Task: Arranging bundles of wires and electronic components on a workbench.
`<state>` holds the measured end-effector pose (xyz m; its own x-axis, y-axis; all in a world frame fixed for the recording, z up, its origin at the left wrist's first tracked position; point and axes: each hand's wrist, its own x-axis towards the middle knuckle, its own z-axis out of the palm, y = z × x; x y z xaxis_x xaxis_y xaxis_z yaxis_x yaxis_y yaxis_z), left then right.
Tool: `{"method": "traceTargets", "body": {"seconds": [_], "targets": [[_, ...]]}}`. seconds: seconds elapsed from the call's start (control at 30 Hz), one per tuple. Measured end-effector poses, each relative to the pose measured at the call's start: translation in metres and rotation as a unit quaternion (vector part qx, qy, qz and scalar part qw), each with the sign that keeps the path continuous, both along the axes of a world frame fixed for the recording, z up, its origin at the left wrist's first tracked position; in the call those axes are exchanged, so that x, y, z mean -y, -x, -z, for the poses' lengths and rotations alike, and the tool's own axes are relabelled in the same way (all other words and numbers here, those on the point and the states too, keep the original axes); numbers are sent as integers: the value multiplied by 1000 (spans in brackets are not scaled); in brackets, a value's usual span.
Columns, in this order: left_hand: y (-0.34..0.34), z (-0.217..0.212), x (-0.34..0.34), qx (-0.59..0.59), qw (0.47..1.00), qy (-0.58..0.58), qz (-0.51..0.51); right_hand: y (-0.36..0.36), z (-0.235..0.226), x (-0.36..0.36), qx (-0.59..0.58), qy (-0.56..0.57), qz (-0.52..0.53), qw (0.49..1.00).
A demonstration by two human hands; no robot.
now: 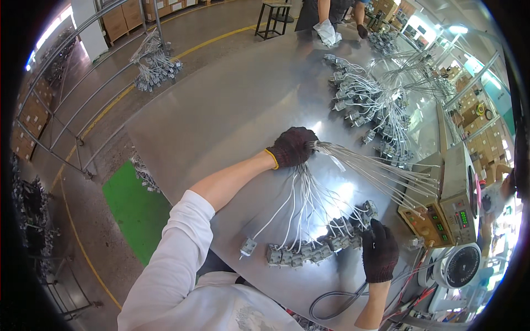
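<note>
My left hand [292, 147], in a dark knitted glove with a yellow cuff, is closed around a bundle of thin wires [381, 167]. White leads [302, 204] hang from the bundle down to a row of small grey blocks [298, 255] lying on the metal table. Long silvery ends fan out from the fist to the right. My right hand [380, 251], gloved too, is beside the right end of that row, its fingers apart near a grey block [368, 209]. One block [248, 247] lies a little off to the left.
A bench instrument [428, 226] with lit displays stands at the table's right edge, beside a round dial device [462, 266]. A loop of grey cable [326, 309] lies near me. More wired blocks [364, 102] are piled farther back. Another person's hand [326, 27] holds white cloth across the table.
</note>
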<state>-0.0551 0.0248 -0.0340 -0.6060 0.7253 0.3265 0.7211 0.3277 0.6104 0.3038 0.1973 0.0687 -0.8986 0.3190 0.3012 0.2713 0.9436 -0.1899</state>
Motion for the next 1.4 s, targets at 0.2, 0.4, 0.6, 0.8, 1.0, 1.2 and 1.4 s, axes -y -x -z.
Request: {"method": "traceTargets", "body": {"seconds": [0.2, 0.4, 0.6, 0.8, 1.0, 1.2, 1.4], "targets": [[1, 16, -8, -39, 998, -44, -13, 16, -23, -13, 7, -178, -73, 981], [5, 24, -10, -73, 995, -74, -7, 64, -18, -60, -5, -172, -121, 978], [6, 13, -5, -39, 999, -6, 11, 102, 19, -97, -123, -138, -181, 966], [0, 3, -1, -33, 999, -13, -2, 100, 38, -113, 79, -65, -130, 986], [-2, -3, 0, -15, 1000, 6, -7, 96, 27, -105, 214, -94, -74, 969], [-3, -2, 2, -32, 999, -6, -7, 70, -3, -67, 124, 135, -109, 977], [-5, -7, 0, -64, 998, 2, 11, 63, 8, -41, 57, 83, -237, 966]]}}
